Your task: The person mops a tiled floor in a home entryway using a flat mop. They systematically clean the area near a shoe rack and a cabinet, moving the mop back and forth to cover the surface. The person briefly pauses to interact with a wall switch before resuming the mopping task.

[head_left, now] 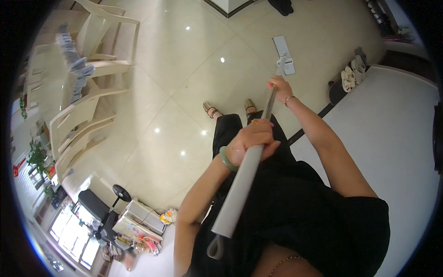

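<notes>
Head view: a flat mop (237, 191) runs diagonally from near the wearer's chest to the floor (161, 115) ahead. Its near end is a thick, smooth, pale grey sleeve with a small grey loop (215, 248) hanging from the tip; between the hands the pole is thin, shiny and metal-like. The far end joins a flat, narrow rectangular head (280, 46), whitish, lying on glossy cream tiles that reflect the lights. Left hand (254, 141): fingers wrapped around the pole where the sleeve begins, elbow bent, a smooth green bangle (226, 158) at the wrist. Right hand (280, 87): closed around the pole farther down, nearer the head, forearm reaching forward, thin bracelet (289, 100) at the wrist. Strapped sandals (249, 105) stand on the tiles near the pole. Pale, curved-back chairs (110, 68) to the left; light-coloured shoes (348, 77) at right.
</notes>
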`<action>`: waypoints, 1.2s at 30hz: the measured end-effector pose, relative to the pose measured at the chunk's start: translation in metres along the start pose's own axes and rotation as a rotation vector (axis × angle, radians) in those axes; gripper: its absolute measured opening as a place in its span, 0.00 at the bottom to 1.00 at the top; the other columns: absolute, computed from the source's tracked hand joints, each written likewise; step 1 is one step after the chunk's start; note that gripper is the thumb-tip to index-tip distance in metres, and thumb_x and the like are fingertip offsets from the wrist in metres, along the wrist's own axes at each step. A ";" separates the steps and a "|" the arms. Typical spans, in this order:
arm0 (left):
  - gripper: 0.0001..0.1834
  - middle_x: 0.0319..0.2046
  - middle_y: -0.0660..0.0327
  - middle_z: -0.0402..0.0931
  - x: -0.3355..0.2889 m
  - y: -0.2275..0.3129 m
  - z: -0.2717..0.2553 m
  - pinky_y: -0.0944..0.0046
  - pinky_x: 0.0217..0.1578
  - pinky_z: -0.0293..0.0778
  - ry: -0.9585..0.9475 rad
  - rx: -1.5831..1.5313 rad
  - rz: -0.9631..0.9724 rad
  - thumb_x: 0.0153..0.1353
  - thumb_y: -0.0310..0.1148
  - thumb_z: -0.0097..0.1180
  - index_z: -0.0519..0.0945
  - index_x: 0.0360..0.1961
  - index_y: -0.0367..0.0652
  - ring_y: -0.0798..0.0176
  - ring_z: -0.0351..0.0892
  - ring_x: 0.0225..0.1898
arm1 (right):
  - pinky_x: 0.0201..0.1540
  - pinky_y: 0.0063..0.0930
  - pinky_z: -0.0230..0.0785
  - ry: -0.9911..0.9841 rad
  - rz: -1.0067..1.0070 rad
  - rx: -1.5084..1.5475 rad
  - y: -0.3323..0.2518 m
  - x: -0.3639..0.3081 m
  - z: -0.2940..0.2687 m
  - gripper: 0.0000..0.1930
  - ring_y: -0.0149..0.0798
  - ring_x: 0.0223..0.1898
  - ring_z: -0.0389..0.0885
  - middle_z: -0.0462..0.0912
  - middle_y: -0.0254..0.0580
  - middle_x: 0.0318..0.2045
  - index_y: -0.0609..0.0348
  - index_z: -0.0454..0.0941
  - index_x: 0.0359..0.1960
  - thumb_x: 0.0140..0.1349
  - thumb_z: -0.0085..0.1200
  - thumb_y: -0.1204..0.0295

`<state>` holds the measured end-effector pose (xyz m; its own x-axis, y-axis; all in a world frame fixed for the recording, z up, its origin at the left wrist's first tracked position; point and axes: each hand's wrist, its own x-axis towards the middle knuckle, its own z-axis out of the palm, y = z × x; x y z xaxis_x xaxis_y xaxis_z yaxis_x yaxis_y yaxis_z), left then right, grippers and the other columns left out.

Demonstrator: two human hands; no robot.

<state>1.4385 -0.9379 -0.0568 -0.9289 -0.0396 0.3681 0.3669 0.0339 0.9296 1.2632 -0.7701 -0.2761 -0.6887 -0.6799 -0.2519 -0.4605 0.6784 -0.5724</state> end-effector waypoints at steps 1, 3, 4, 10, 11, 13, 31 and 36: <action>0.11 0.20 0.57 0.71 -0.004 0.000 -0.015 0.51 0.43 0.76 0.013 0.006 -0.004 0.50 0.16 0.61 0.72 0.21 0.40 0.55 0.75 0.26 | 0.38 0.43 0.71 -0.005 -0.001 -0.010 -0.008 0.005 0.006 0.09 0.45 0.43 0.76 0.77 0.38 0.30 0.54 0.75 0.25 0.58 0.53 0.64; 0.10 0.20 0.56 0.72 -0.013 0.009 -0.050 0.50 0.42 0.76 0.017 -0.002 -0.027 0.49 0.16 0.61 0.72 0.21 0.39 0.54 0.75 0.25 | 0.39 0.43 0.71 -0.016 -0.009 -0.028 -0.035 0.018 0.028 0.09 0.46 0.43 0.75 0.77 0.38 0.30 0.55 0.75 0.25 0.58 0.53 0.65; 0.10 0.20 0.56 0.72 -0.020 0.014 -0.068 0.50 0.42 0.76 0.030 -0.002 -0.033 0.49 0.16 0.61 0.72 0.21 0.39 0.54 0.75 0.25 | 0.39 0.43 0.70 -0.035 -0.023 0.007 -0.051 0.024 0.040 0.07 0.47 0.42 0.75 0.77 0.37 0.29 0.53 0.74 0.24 0.54 0.54 0.66; 0.08 0.17 0.57 0.71 -0.078 0.084 -0.180 0.47 0.39 0.75 0.092 0.052 -0.146 0.49 0.18 0.58 0.72 0.20 0.39 0.56 0.72 0.21 | 0.35 0.41 0.67 -0.095 -0.201 0.166 -0.192 0.044 0.107 0.05 0.49 0.37 0.73 0.74 0.37 0.24 0.49 0.72 0.20 0.50 0.54 0.68; 0.07 0.17 0.57 0.71 -0.090 0.099 -0.194 0.47 0.38 0.75 0.122 0.071 -0.173 0.49 0.19 0.58 0.72 0.20 0.39 0.57 0.72 0.21 | 0.35 0.41 0.68 -0.145 -0.213 0.193 -0.221 0.044 0.114 0.06 0.49 0.37 0.73 0.74 0.38 0.24 0.49 0.72 0.20 0.50 0.54 0.68; 0.10 0.19 0.58 0.71 -0.106 0.139 -0.217 0.49 0.42 0.76 0.167 0.117 -0.262 0.49 0.17 0.59 0.71 0.19 0.39 0.55 0.74 0.24 | 0.37 0.41 0.69 -0.210 -0.315 0.249 -0.269 0.050 0.147 0.06 0.48 0.37 0.73 0.75 0.37 0.24 0.48 0.71 0.20 0.53 0.53 0.68; 0.09 0.13 0.63 0.70 -0.113 0.191 -0.229 0.54 0.32 0.75 0.528 0.294 -0.287 0.48 0.27 0.64 0.73 0.20 0.41 0.60 0.70 0.17 | 0.35 0.42 0.74 -0.693 -0.587 0.203 -0.378 0.081 0.150 0.10 0.42 0.42 0.77 0.80 0.34 0.29 0.51 0.75 0.25 0.59 0.50 0.62; 0.12 0.13 0.63 0.70 -0.060 0.167 -0.194 0.54 0.32 0.74 0.523 0.249 -0.262 0.52 0.30 0.64 0.73 0.19 0.42 0.62 0.69 0.17 | 0.35 0.39 0.73 -0.614 -0.514 0.228 -0.318 0.091 0.104 0.05 0.40 0.41 0.77 0.78 0.32 0.27 0.47 0.74 0.24 0.56 0.50 0.66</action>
<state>1.5654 -1.1233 0.0797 -0.8166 -0.5582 0.1468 0.0493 0.1859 0.9813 1.4056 -1.0766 -0.1975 0.0351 -0.9653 -0.2589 -0.4639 0.2137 -0.8597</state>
